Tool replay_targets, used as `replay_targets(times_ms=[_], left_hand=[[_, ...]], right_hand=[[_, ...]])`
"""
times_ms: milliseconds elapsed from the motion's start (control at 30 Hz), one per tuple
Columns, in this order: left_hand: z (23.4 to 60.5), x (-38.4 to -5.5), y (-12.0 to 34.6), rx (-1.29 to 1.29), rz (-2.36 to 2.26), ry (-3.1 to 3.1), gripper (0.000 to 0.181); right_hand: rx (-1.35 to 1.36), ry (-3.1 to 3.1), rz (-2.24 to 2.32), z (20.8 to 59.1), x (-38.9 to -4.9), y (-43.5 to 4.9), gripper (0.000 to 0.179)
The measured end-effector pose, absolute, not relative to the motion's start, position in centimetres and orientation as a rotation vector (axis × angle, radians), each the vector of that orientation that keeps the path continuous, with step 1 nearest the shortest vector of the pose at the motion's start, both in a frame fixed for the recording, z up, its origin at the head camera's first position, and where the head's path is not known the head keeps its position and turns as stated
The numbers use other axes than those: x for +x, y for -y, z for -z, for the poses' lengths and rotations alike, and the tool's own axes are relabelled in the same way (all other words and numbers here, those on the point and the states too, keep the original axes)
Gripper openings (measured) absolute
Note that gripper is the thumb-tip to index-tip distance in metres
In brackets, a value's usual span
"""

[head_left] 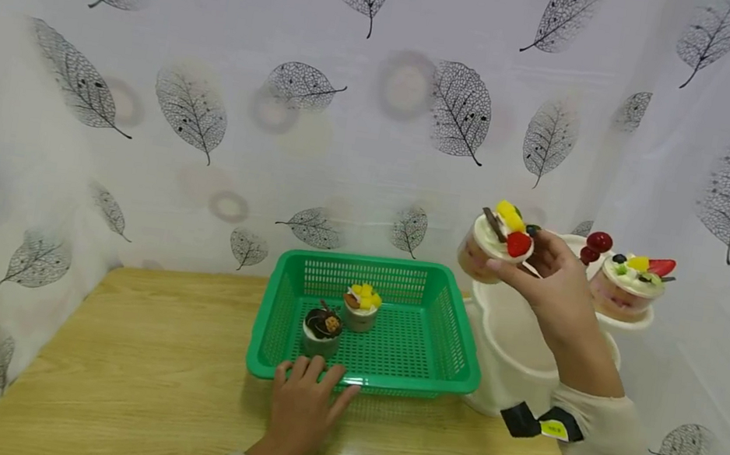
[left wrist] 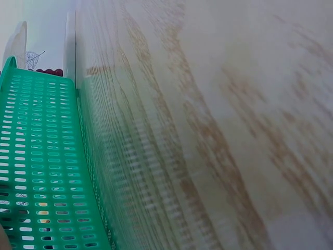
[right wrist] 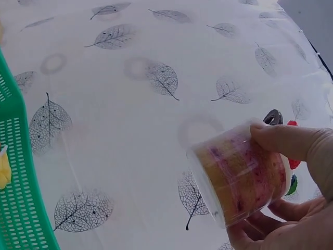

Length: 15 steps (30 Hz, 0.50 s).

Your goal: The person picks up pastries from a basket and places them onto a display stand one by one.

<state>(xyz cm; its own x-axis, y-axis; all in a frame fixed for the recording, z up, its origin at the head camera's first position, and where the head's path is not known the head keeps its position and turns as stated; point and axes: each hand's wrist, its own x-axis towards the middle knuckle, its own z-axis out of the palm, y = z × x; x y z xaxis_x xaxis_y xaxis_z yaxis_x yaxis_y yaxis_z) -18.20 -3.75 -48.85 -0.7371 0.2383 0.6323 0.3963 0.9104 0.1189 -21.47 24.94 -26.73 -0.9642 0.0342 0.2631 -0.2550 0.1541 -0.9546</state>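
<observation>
My right hand (head_left: 561,288) pinches a clear dessert cup (head_left: 492,250) between thumb and fingers, raised beside a cream tiered stand (head_left: 528,370). Yellow fruit, a strawberry and a dark stick top this cup; the right wrist view shows pink and tan layers through its wall. My left hand (head_left: 304,411) rests with spread fingers on the front rim of a green basket (head_left: 455,335). Inside the basket, toward the left, stand a chocolate-topped dessert cup (head_left: 321,333) and one topped with yellow fruit (head_left: 361,309). In the left wrist view the left hand is almost wholly hidden.
Another fruit-topped dessert cup (head_left: 627,286) sits on a right-hand tier of the stand, next to glossy red balls (head_left: 596,245). The basket and stand are on a wooden table (head_left: 162,354). A leaf-patterned curtain (head_left: 246,29) hangs behind and at both sides.
</observation>
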Motion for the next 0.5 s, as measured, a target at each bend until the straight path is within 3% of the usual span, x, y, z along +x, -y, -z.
replay_targets(times_ms=[500], left_hand=[[48.7, -18.1, 3.8, -0.446, 0.341, 2.446, 0.029]], right_hand=[[-0.150, 2.119, -1.575, 27.0, -21.3, -28.4, 0.078]])
